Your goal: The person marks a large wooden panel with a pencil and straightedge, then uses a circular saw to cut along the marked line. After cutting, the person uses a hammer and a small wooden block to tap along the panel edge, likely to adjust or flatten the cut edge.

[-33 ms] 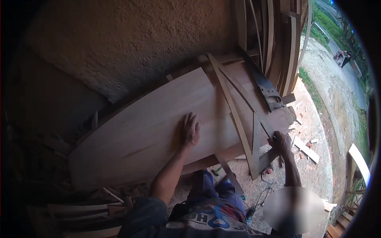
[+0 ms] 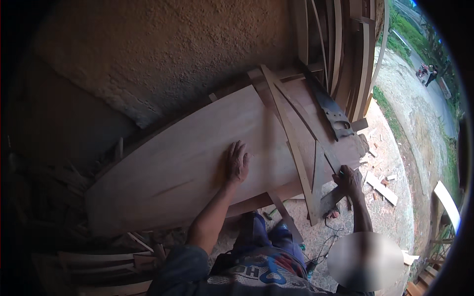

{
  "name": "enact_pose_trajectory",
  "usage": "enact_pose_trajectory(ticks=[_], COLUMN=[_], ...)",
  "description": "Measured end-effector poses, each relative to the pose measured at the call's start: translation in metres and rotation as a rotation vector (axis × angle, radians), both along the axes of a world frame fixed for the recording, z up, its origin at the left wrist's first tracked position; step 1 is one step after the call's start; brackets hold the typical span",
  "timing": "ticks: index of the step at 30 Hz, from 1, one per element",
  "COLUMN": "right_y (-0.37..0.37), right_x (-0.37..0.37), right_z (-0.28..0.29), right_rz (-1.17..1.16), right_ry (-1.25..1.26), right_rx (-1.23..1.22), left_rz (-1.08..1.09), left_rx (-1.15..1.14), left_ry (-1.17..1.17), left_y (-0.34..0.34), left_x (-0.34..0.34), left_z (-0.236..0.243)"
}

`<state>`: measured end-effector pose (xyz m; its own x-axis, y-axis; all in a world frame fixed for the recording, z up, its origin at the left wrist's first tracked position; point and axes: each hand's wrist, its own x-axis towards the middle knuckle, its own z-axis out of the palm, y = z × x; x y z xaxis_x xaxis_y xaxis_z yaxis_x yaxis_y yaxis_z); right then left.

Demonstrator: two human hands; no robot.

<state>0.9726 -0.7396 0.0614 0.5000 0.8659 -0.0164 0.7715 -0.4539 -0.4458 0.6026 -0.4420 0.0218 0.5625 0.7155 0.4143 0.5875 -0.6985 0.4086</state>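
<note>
A wide, pale wooden panel (image 2: pixel 197 153) lies before me, darker toward its left end. My left hand (image 2: pixel 238 162) rests flat on its middle, fingers stretched out and holding nothing. Across the panel's right part lies a large triangular frame of wooden slats (image 2: pixel 291 143), like a big square. My right hand (image 2: pixel 349 178) is closed round the near right end of one of its slats; the fingertips are partly hidden. Beyond that hand, a handsaw (image 2: pixel 323 96) with a cut-out handle lies on the boards at the panel's right end.
A rough wall (image 2: pixel 173 54) rises behind the panel. Upright planks (image 2: pixel 340 54) lean at the back right. Wood offcuts (image 2: pixel 381 188) litter the ground on the right, and a dark cord (image 2: pixel 323 254) lies near my feet. More boards (image 2: pixel 98 257) are stacked at lower left.
The slat frame has turned slightly: its far tip has shifted a little to the right, its near end a little left and toward me. My left hand stays in place.
</note>
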Motion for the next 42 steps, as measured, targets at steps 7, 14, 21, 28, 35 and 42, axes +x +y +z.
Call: enact_pose_trajectory(ticks=[7,14,21,28,35,42], right_y=[0.048,0.093,0.048,-0.032,0.006,0.014], right_x=[-0.116,-0.2,-0.212,-0.199,-0.199,-0.196], right_z=[0.043,0.022,0.013,-0.001,-0.047,-0.039], right_rz=[-0.049,-0.021,-0.136,-0.169,-0.301,-0.301], right_ry=[-0.048,0.099,0.263,0.644,1.063,1.053], right_rx=[0.022,0.012,0.164,-0.093,0.263,0.301], left_rz=[-0.036,-0.076,0.04,-0.016,-0.019,-0.042], left_rx=[-0.493,-0.18,-0.099,-0.104,-0.088,-0.134], left_ry=[-0.403,-0.018,0.442,0.33,0.293,0.171], left_y=[0.01,-0.046,-0.061,-0.05,-0.03,-0.02], left_x=[-0.009,0.016,0.028,0.03,0.052,0.054], left_z=[0.017,0.041,0.037,0.011,0.01,0.016])
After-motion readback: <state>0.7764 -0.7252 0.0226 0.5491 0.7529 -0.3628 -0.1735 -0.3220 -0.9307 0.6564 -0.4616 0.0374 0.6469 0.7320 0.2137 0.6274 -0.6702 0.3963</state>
